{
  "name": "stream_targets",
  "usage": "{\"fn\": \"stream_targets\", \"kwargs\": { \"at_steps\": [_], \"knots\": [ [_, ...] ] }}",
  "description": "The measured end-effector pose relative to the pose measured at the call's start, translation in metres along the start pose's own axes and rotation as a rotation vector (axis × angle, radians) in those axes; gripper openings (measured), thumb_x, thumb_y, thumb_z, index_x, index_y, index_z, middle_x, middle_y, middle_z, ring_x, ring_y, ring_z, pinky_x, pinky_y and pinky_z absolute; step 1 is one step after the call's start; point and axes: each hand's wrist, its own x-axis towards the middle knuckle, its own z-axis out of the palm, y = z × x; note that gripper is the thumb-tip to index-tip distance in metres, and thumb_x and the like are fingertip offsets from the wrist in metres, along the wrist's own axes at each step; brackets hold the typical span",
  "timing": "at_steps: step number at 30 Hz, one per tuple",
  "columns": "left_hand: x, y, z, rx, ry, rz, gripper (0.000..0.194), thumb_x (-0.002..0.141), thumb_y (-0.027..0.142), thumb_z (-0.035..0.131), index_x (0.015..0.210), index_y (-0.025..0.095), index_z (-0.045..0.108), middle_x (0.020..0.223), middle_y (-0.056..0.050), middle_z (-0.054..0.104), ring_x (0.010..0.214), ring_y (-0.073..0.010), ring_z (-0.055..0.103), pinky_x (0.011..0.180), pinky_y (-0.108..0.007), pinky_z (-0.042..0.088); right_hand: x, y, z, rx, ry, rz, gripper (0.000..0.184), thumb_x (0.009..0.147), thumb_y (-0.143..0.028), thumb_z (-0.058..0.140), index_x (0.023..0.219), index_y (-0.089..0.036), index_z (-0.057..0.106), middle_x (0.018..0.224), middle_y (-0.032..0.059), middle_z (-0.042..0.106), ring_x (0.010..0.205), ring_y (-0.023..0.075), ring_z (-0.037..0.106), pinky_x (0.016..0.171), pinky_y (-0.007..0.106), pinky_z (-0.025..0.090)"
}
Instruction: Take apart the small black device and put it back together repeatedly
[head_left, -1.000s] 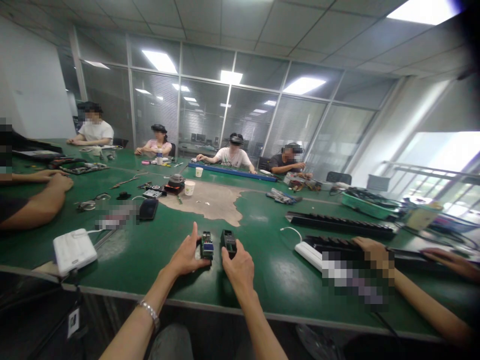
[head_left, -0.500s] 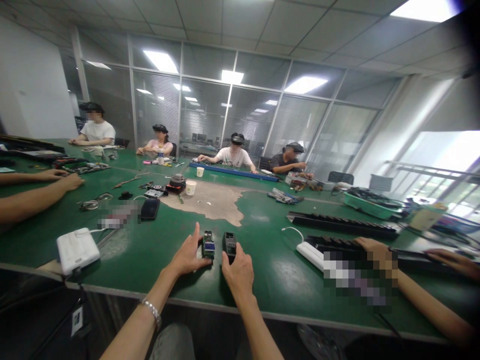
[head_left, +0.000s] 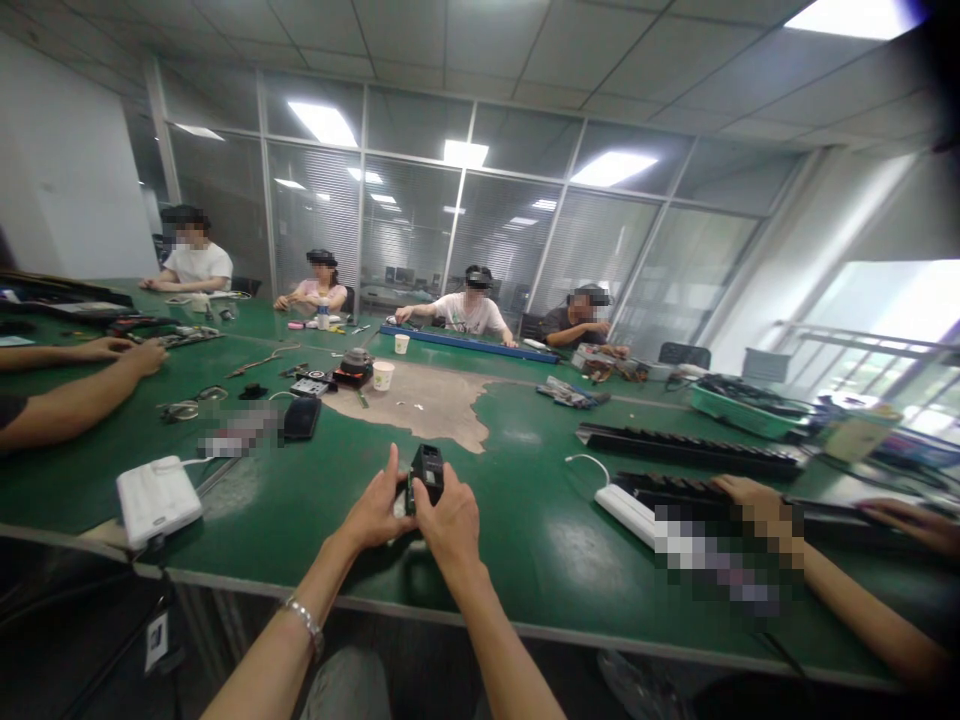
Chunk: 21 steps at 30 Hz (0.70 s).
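My right hand (head_left: 452,515) grips a black plastic housing (head_left: 429,468) with openings at its top end. The housing sits over a small circuit board module (head_left: 410,495), which shows only as a sliver at the left. Around that module's left side and lower end curve the thumb and fingers of my left hand (head_left: 377,510), its thumb low and one finger pointing up. Both hands are close together above the near edge of the green table (head_left: 525,520). How far the housing and the module fit into each other is hidden.
A white power strip (head_left: 628,515) and long black slotted rails (head_left: 686,455) lie to the right, beside another person's hand (head_left: 757,500). At left are a white box (head_left: 159,500) and a black phone (head_left: 301,418). Paper cups (head_left: 383,376) stand farther back. Several people sit around.
My right hand has moved left with the black housing, from beside the circuit board module to over it. My left hand has stayed nearly in place.
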Motion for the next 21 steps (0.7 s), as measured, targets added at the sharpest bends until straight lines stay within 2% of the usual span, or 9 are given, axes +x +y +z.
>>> {"fn": "stream_targets", "kwargs": {
  "at_steps": [4, 9, 14, 18, 21],
  "knots": [
    [0.000, -0.001, 0.000, -0.004, 0.002, 0.036, 0.124, 0.070, 0.031, 0.072, 0.144, 0.021, -0.027, 0.131, -0.010, 0.054, 0.118, -0.0271, 0.050, 0.102, -0.050, 0.036, 0.004, -0.006, 0.006, -0.025, -0.008, -0.013, 0.049, 0.088, -0.044, 0.053, 0.123, -0.009, 0.052, 0.093, 0.0142, 0.066, 0.088, 0.0262, 0.062, 0.075, 0.030, 0.043],
    [-0.001, -0.007, 0.002, 0.027, 0.020, 0.057, 0.119, 0.070, 0.029, 0.070, 0.147, 0.018, -0.021, 0.144, -0.018, 0.039, 0.132, -0.0313, 0.039, 0.107, -0.052, 0.032, 0.002, -0.008, 0.012, -0.040, -0.045, -0.018, 0.040, 0.086, -0.043, 0.055, 0.112, -0.014, 0.055, 0.089, 0.0115, 0.066, 0.087, 0.0256, 0.062, 0.075, 0.031, 0.043],
    [0.000, -0.010, 0.004, 0.068, 0.015, 0.051, 0.112, 0.074, 0.026, 0.063, 0.147, 0.016, -0.021, 0.149, -0.023, 0.029, 0.135, -0.0335, 0.034, 0.107, -0.054, 0.031, -0.010, -0.005, 0.022, -0.044, -0.101, 0.004, 0.046, 0.084, -0.040, 0.056, 0.120, -0.011, 0.051, 0.093, 0.0139, 0.065, 0.091, 0.0267, 0.061, 0.076, 0.032, 0.043],
    [0.001, -0.008, 0.003, 0.094, -0.010, 0.062, 0.109, 0.076, 0.022, 0.060, 0.146, 0.017, -0.024, 0.150, -0.021, 0.029, 0.136, -0.0321, 0.033, 0.109, -0.054, 0.029, -0.017, -0.004, 0.027, -0.047, -0.098, -0.007, 0.050, 0.085, -0.036, 0.054, 0.126, -0.010, 0.047, 0.099, 0.0163, 0.064, 0.096, 0.0276, 0.060, 0.077, 0.033, 0.043],
    [0.000, -0.006, 0.002, 0.102, -0.020, 0.047, 0.109, 0.077, 0.022, 0.059, 0.146, 0.016, -0.025, 0.149, -0.021, 0.031, 0.136, -0.0313, 0.034, 0.110, -0.054, 0.027, -0.017, -0.004, 0.026, -0.040, -0.110, 0.007, 0.049, 0.085, -0.036, 0.054, 0.125, -0.010, 0.048, 0.097, 0.0153, 0.065, 0.094, 0.0270, 0.061, 0.076, 0.033, 0.043]
  ]
}}
